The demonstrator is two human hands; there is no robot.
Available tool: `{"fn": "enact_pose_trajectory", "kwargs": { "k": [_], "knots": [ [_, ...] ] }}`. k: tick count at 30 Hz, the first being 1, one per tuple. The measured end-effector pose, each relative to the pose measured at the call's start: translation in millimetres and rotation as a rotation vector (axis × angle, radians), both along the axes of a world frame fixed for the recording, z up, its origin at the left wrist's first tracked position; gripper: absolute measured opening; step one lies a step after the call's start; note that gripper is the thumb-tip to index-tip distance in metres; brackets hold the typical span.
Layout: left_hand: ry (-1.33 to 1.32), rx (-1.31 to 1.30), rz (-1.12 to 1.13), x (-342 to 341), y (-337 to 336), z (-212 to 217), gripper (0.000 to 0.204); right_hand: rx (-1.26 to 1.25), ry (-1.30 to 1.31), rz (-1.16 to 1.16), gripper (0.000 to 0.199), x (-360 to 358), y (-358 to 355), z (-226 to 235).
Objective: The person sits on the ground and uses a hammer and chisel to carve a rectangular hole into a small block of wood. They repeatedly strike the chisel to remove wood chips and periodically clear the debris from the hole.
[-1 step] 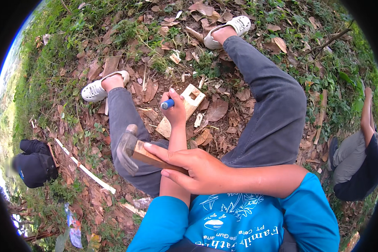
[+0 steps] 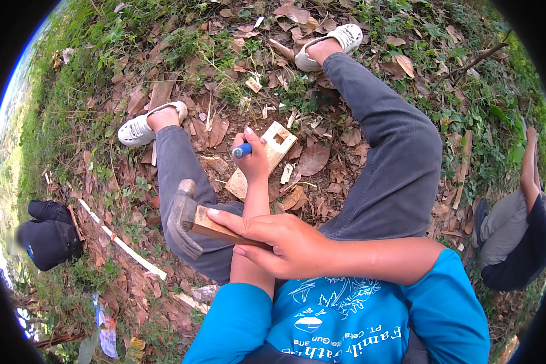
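My left hand [image 2: 253, 161] is closed around the blue handle of a chisel [image 2: 242, 150], its butt end facing up; the blade is hidden behind the fist. Under that hand a pale wooden block [image 2: 273, 151] lies slanted on the ground between my legs, with a squarish hole cut near its far end. My right hand [image 2: 285, 242] grips the wooden handle of a claw hammer [image 2: 185, 218]. The hammer's grey metal head is off to the left, apart from the chisel, and the right hand crosses in front of my left forearm.
Dry leaves [image 2: 314, 159], wood chips [image 2: 287, 174] and grass cover the ground. A black bag [image 2: 50, 238] and a pale strip of wood [image 2: 124, 246] lie at left. Another person [image 2: 512, 236] sits at far right. A wooden stick [image 2: 464, 167] lies right of my leg.
The hammer head, blurred by motion before, now shows sharply and has shifted very slightly. My left hand, the chisel and the block stay put.
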State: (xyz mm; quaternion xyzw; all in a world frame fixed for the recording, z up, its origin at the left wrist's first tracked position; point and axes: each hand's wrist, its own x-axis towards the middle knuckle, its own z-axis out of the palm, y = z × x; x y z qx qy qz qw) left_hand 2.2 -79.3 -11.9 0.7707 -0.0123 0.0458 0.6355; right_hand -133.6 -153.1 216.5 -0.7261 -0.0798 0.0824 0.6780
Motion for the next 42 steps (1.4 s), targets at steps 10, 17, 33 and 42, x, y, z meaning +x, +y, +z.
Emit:
{"fn": "enact_pose_trajectory", "kwargs": {
  "k": [10,17,33,42],
  "knots": [
    [0.056,-0.104,-0.009,-1,-1,-15,0.039,0.073,-0.07,-0.054,0.069,-4,1,1],
    [0.125,-0.19,0.014,1,4,-13,0.043,-0.043,0.304,-0.054,0.066,-5,-14,-30],
    [0.052,-0.061,0.054,-9,-2,8,0.038,0.151,0.197,-0.101,0.067,-18,-9,-37],
    [-0.029,0.169,0.005,-9,-5,2,0.042,0.114,0.006,-0.139,0.068,-6,-21,-6]
  ]
}}
